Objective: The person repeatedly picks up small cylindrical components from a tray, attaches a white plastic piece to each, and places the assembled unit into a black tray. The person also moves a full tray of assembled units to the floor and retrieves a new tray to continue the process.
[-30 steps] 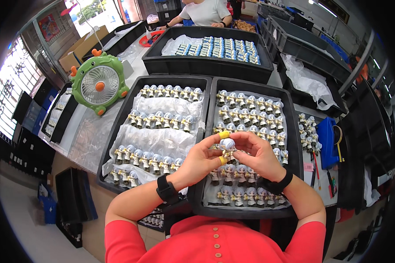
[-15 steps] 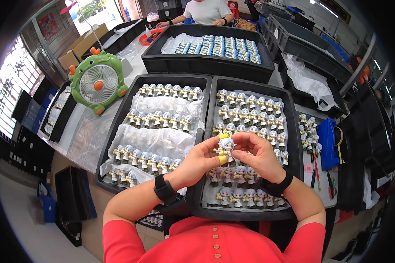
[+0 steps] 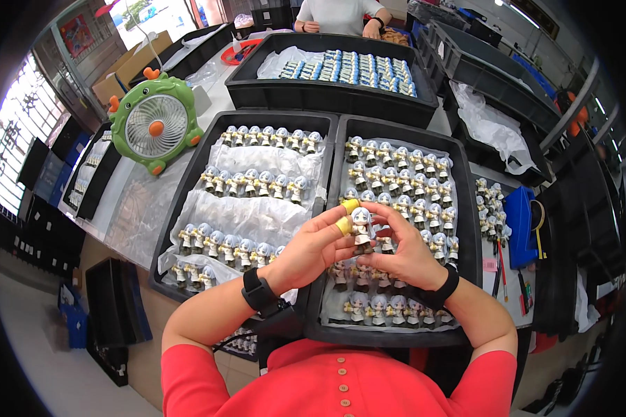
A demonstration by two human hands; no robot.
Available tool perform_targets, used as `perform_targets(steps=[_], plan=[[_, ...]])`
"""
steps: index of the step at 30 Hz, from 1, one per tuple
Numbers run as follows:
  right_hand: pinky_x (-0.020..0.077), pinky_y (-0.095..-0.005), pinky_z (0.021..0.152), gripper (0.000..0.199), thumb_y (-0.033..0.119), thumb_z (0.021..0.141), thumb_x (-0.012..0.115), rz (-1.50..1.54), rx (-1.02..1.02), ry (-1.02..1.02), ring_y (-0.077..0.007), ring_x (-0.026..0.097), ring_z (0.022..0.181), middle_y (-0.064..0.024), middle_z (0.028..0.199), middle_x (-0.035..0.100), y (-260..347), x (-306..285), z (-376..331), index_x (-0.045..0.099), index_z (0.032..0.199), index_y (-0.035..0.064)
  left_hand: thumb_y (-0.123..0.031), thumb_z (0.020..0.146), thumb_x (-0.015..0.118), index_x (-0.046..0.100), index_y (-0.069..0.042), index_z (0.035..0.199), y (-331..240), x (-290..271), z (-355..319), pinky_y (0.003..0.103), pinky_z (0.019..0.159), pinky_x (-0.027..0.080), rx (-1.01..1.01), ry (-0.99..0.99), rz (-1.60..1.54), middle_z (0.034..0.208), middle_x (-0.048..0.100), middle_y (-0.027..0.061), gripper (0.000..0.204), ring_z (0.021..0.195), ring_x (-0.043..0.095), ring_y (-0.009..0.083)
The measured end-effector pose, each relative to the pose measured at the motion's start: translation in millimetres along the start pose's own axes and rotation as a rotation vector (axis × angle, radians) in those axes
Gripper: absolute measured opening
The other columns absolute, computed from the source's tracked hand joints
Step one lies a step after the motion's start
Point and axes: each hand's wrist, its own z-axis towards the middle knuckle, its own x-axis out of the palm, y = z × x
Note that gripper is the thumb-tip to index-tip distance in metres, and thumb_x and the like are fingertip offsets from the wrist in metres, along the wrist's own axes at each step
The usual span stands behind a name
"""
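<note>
Above the right-hand tray I hold a small figurine (image 3: 361,229) upright, with pale silver hair, a white outfit and a dark base. My right hand (image 3: 412,251) is closed round it, forefinger by the head and thumb under the base. Yellow covers wrap two fingertips of my left hand (image 3: 311,249), which close against the figurine's left side. Rows of similar figurines (image 3: 378,308) fill the black right tray (image 3: 470,229) below. In the black left tray (image 3: 212,139), rows of the same figurines lie between strips of white sheeting (image 3: 236,221).
A green animal-shaped fan (image 3: 156,125) stands at the left. Behind the trays sits a larger black tray (image 3: 334,97) of blue-and-white pieces, with a person (image 3: 337,17) beyond. More figurines (image 3: 490,208), a blue bin (image 3: 520,228) and slim tools (image 3: 503,278) lie at right.
The figurine has been turned and raised slightly in my hands. My right thumb has shifted from its front to beneath the base, while my left fingertips moved up its side.
</note>
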Motion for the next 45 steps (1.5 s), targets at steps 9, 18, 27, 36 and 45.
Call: perform_targets(steps=[9,18,27,36,45], plan=[[0.0423,-0.0331,0.093,0.072,0.014,0.069,0.078,0.091,-0.007,-0.021,-0.0192,0.051,0.116,-0.0068,0.125,0.053,-4.3,3.3,-0.6,0.042,0.131,0.0088,-0.021,0.097,0.047,0.039,-0.006,0.134,2.7,-3.3,-3.6,0.032,0.090,0.047,0.030,-0.167,0.077,0.121,0.052,0.0072,0.041,0.101,0.057,0.0162],[0.0387,-0.0343,0.099,0.070,0.010,0.067,0.078,-0.160,0.024,-0.036,-0.0189,0.050,0.115,-0.0081,0.126,0.050,8.0,-0.3,-1.3,0.042,0.127,0.0068,-0.012,0.093,0.053,0.043,0.000,0.132,-6.3,10.9,-10.5,0.025,0.089,0.043,0.165,-0.274,0.350,0.116,0.059,0.0091,0.042,0.103,0.055,0.0108],[0.0408,-0.0377,0.096,0.073,0.012,0.065,0.078,-0.370,-0.259,-0.075,-0.0287,0.049,0.115,-0.0137,0.124,0.050,17.3,0.1,-1.8,0.044,0.129,0.0055,-0.028,0.097,0.048,0.039,-0.005,0.138,1.8,5.9,-9.5,0.027,0.091,0.043,0.098,-0.170,0.395,0.122,0.056,0.0069,0.047,0.110,0.054,0.0138],[0.0475,-0.0342,0.088,0.094,0.007,0.061,0.081,-0.258,-0.323,-0.118,-0.0256,0.049,0.110,-0.0125,0.121,0.049,20.8,6.6,-5.3,0.030,0.141,0.0074,-0.055,0.096,0.025,0.030,-0.009,0.142,1.1,9.4,-1.7,0.036,0.089,0.046,-0.072,0.069,0.021,0.127,0.051,0.0097,0.065,0.110,0.055,0.0234],[0.0489,-0.0353,0.088,0.107,0.011,0.063,0.083,-0.134,-0.318,-0.123,-0.0237,0.051,0.112,-0.0127,0.124,0.050,12.8,10.3,-5.7,0.016,0.147,0.0113,-0.052,0.097,0.028,0.034,-0.007,0.137,4.8,8.5,0.8,0.038,0.086,0.048,-0.067,0.120,-0.017,0.128,0.049,0.0120,0.061,0.110,0.055,0.0254]])
